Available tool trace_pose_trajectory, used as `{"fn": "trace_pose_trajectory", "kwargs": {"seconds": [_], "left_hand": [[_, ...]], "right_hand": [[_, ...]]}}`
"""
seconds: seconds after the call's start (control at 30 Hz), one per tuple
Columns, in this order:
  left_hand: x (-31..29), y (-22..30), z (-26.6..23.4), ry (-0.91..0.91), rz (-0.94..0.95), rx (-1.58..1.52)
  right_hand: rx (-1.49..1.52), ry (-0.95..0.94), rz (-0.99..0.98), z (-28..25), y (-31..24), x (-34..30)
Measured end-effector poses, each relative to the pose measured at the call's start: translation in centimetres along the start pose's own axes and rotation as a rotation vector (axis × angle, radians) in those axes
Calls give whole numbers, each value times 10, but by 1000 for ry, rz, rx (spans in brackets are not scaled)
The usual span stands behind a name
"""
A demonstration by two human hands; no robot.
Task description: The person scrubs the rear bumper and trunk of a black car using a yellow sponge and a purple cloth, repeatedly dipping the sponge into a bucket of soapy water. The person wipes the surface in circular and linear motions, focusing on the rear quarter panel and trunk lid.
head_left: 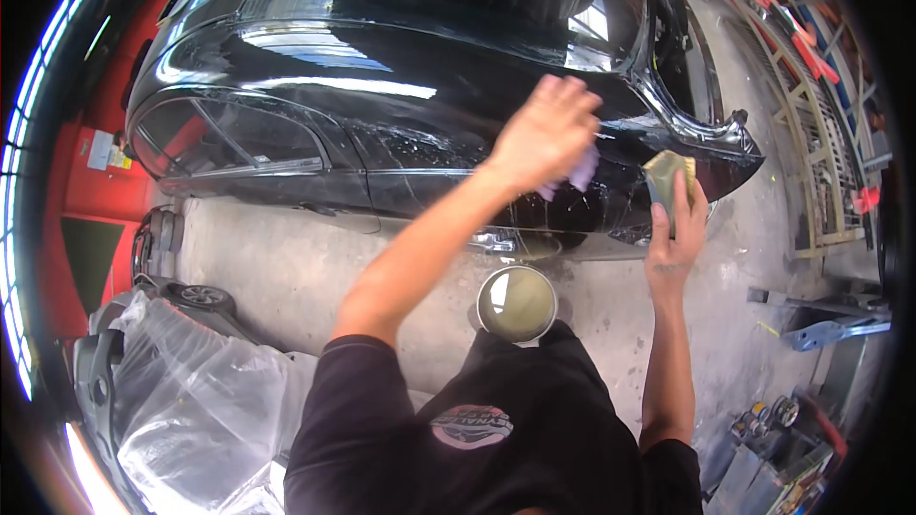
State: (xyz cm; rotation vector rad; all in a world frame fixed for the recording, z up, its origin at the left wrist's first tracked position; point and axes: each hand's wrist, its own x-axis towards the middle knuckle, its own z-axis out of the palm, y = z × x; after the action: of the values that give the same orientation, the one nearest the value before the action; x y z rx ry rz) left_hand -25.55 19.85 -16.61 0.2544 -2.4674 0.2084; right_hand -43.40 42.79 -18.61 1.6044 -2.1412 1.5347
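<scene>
My left hand (553, 133), slightly blurred, is closed on a crumpled purple cloth (582, 170) at the side panel of a black car (458, 105). The cloth hangs out below my fingers, against the glossy paint. Farther right, my right hand (679, 229) grips a yellowish sponge block (670, 172) with a grey-green face, held up near the car's end. My thumb and fingers press on its sides. Whitish wet streaks and drops mark the panel around both hands. Below the panel, a round bucket (518, 303) of cloudy liquid stands by my feet.
Plastic sheeting (200, 401) covers a vehicle at the lower left. A metal rack (801, 114) stands along the right side, with a blue metal jack-like piece (835, 332) nearer. Equipment (773, 448) sits at the lower right. The concrete floor (286, 257) looks stained.
</scene>
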Motion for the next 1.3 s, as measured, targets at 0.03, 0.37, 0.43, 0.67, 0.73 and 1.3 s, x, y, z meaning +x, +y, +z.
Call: {"fn": "trace_pose_trajectory", "kwargs": {"seconds": [0.03, 0.37, 0.43, 0.67, 0.73, 1.3], "left_hand": [[-11, -20, -22, -29, -77, 89], [-66, -234, -223, 304, -516, 378], [-58, -235, -217, 309, -487, 354], [-105, -290, -283, 259, -588, 428], [-113, -305, -296, 340, -589, 415], [-104, -311, -282, 500, -529, 427]], "right_hand": [[-27, -17, -48, 6, -2, 7], [-173, 89, -441, 118, -61, 83], [27, 81, -521, 175, -130, 109], [-53, -99, -545, 157, -120, 116], [-174, -103, -490, 109, -63, 98], [-62, -220, -656, 149, -119, 146]]}}
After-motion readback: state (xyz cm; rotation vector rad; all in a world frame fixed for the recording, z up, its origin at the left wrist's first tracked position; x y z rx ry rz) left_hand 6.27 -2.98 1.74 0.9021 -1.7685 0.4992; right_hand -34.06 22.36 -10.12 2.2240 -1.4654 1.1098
